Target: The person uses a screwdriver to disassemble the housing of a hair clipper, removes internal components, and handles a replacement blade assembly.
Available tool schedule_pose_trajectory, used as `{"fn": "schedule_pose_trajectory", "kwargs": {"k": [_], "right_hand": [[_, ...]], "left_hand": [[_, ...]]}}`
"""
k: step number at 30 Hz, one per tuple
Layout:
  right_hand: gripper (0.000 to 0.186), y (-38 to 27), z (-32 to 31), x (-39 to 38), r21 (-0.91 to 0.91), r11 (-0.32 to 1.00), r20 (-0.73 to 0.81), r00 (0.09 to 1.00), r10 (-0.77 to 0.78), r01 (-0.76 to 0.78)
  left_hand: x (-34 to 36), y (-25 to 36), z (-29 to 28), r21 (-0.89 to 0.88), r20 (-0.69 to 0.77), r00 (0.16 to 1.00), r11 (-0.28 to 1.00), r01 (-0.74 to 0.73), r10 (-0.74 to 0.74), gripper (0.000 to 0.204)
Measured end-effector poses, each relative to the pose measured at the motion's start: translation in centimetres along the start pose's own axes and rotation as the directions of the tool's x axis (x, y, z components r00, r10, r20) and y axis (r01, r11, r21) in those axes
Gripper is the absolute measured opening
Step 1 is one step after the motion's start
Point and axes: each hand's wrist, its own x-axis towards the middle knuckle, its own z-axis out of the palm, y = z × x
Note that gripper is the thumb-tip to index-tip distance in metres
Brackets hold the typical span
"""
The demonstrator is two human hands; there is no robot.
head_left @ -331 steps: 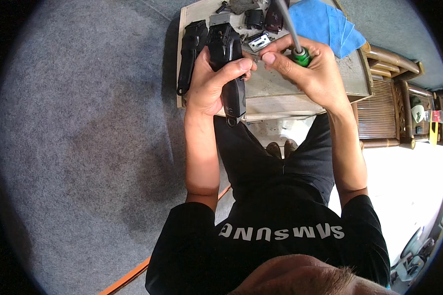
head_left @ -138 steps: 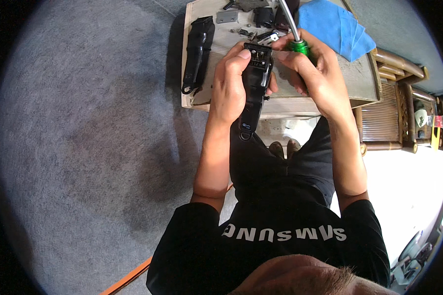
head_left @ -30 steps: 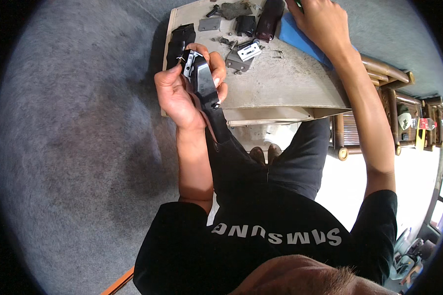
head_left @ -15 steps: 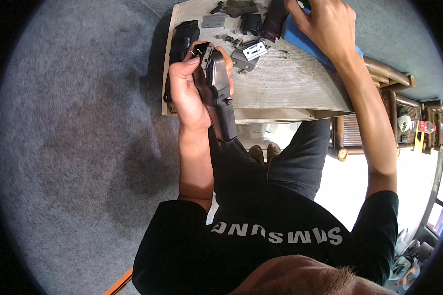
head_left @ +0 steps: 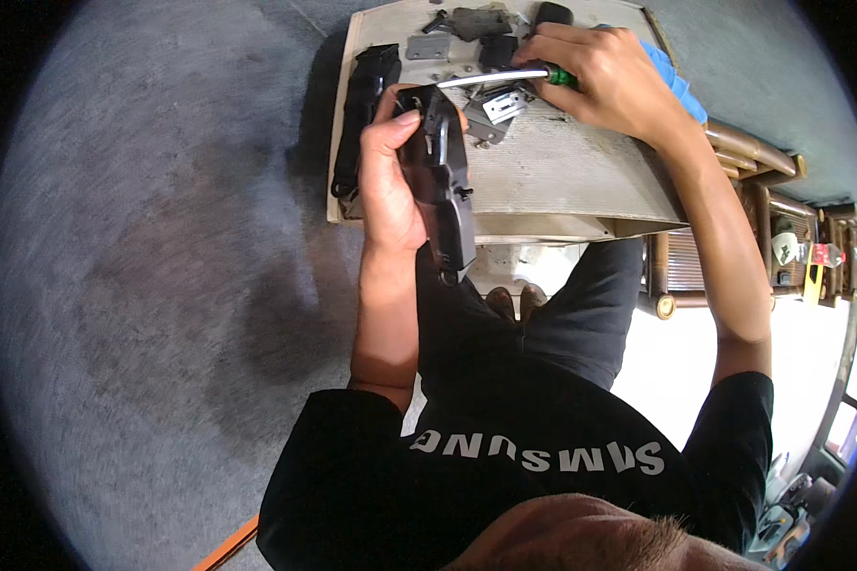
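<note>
Over table (head_left: 581,181), clipper body (head_left: 445,181) lengthwise toward person

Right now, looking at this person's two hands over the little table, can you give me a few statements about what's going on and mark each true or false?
1. The left hand grips a black hair clipper. True.
2. The right hand is empty. False: it holds a green-handled screwdriver.
3. The screwdriver's tip points toward the clipper. True.
4. The table holds nothing. False: small metal parts and another black housing lie on it.
5. The floor is wooden planks. False: it is grey carpet.
</note>
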Motion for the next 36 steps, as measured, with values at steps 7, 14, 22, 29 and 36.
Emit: {"fn": "schedule_pose_trajectory", "kwargs": {"k": [7, 14, 22, 29, 36], "right_hand": [[0.029, 0.7, 0.5, -0.3, -0.031, 0.998, -0.106, 0.993, 0.045, -0.048], [0.033, -0.1, -0.9, 0.2, -0.032, 0.996, -0.111, 0.990, 0.082, -0.086], [0.021, -1.5, -2.7, 0.9, 0.103, 0.994, -0.034, 0.999, 0.034, -0.030], [0.022, -0.8, 0.0, -0.4, 0.121, 0.984, -0.002, 0.991, -0.131, 0.131], [0.023, -0.9, 0.0, -0.4, 0.146, 0.989, 0.101, 0.993, -0.054, 0.039]], "left_hand": [[-0.1, 0.0, 0.4, 0.031, -0.022, 0.999, 0.999, -0.043, 0.043, 0.035], [-0.4, -0.2, 0.8, 0.025, -0.085, 0.996, 0.999, -0.030, 0.032, 0.036], [-0.1, 0.3, 1.0, -0.087, -0.201, 0.980, 0.996, -0.020, 0.002, 0.038], [0.0, 0.2, 0.7, -0.037, -0.224, 0.974, 0.999, 0.005, -0.013, 0.036], [-0.1, 0.2, 0.8, -0.024, -0.207, 0.978, 1.000, -0.020, 0.014, 0.036]]}}
